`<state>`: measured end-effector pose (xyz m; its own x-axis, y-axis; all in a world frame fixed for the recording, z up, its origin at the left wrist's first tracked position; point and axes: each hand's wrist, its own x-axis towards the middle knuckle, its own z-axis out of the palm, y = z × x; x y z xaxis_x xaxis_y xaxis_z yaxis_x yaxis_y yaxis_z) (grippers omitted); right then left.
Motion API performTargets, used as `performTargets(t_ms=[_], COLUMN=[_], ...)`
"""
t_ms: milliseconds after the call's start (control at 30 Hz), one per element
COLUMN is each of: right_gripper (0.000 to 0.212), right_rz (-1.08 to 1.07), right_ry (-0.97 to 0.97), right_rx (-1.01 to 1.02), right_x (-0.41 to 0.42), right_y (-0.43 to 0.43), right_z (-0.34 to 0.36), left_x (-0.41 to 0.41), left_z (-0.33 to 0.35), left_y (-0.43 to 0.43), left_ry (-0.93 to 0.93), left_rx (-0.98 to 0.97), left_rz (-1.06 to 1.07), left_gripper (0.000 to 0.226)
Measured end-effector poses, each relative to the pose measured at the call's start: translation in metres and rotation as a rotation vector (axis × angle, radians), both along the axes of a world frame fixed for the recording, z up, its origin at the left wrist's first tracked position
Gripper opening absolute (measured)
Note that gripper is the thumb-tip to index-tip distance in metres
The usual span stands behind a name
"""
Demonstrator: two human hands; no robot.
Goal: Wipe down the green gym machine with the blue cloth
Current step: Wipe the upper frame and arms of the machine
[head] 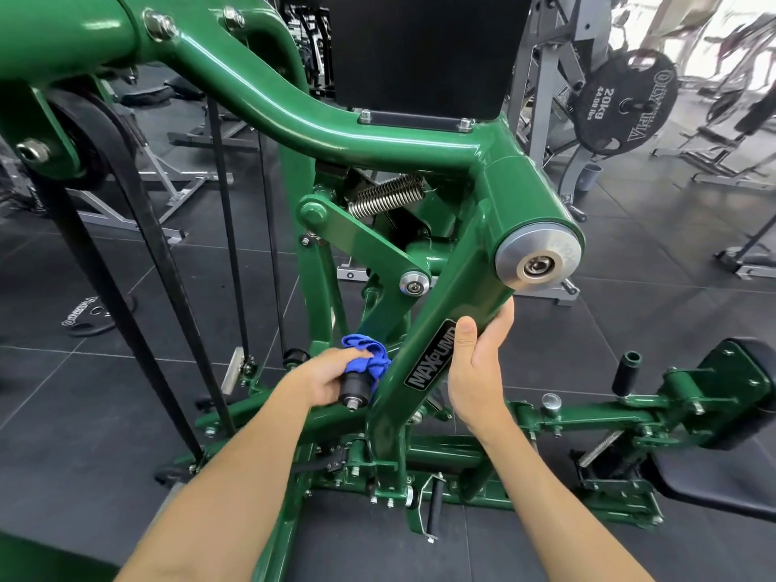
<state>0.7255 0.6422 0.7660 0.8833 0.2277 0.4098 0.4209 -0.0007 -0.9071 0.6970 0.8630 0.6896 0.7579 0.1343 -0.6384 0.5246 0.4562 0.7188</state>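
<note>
The green gym machine (294, 115) fills the view, with a thick curved top tube and a slanted arm bearing a MAXPUMP label. My left hand (331, 371) holds the bunched blue cloth (369, 354) low down, against the left side of that slanted arm, just above a black rubber stopper (355, 388). My right hand (483, 363) grips the slanted arm from the right, thumb on its front face beside the label, fingers wrapped behind it. Part of the cloth is hidden under my left hand.
Black belts (138, 266) run down on the left from a pulley. A steel spring (386, 195) sits behind the arm. A black seat pad (722, 480) lies at lower right. A 20kg plate (625, 102) hangs on a grey rack behind. Dark rubber tiles cover the floor.
</note>
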Motion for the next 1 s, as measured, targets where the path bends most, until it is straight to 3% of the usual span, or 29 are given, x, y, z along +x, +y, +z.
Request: performTargets(t_ms=[167, 233, 300, 433, 533, 667, 900, 1000], right_gripper=[0.064, 0.062, 0.061, 0.061, 0.059, 0.065, 0.067, 0.068], right_rz=[-0.023, -0.025, -0.02, -0.015, -0.001, -0.001, -0.005, 0.0], right_ry=[-0.017, -0.02, -0.028, -0.008, -0.014, 0.027, 0.03, 0.036], right_rx=[0.003, 0.004, -0.005, -0.013, -0.015, -0.006, 0.018, 0.032], right_x=[-0.002, -0.003, -0.004, -0.005, -0.005, -0.006, -0.007, -0.006], right_y=[0.002, 0.001, -0.001, -0.001, -0.002, -0.003, -0.001, -0.001], right_z=[0.001, 0.001, 0.002, 0.006, 0.007, 0.008, 0.007, 0.007], left_x=[0.023, 0.027, 0.025, -0.003, -0.016, -0.014, -0.038, -0.062], left_z=[0.017, 0.016, 0.02, 0.014, -0.011, -0.019, 0.017, 0.037], left_y=[-0.01, -0.018, -0.017, -0.004, -0.007, -0.018, -0.026, -0.053], left_ry=[0.127, 0.166, 0.102, -0.043, -0.123, -0.123, -0.287, -0.449], left_rx=[0.977, 1.144, 0.933, 0.137, -0.165, -0.031, 0.824, 0.825], left_rz=[-0.365, -0.458, -0.345, -0.039, 0.139, 0.228, 0.185, 0.085], left_gripper=[0.016, 0.016, 0.019, 0.011, 0.021, 0.022, 0.015, 0.032])
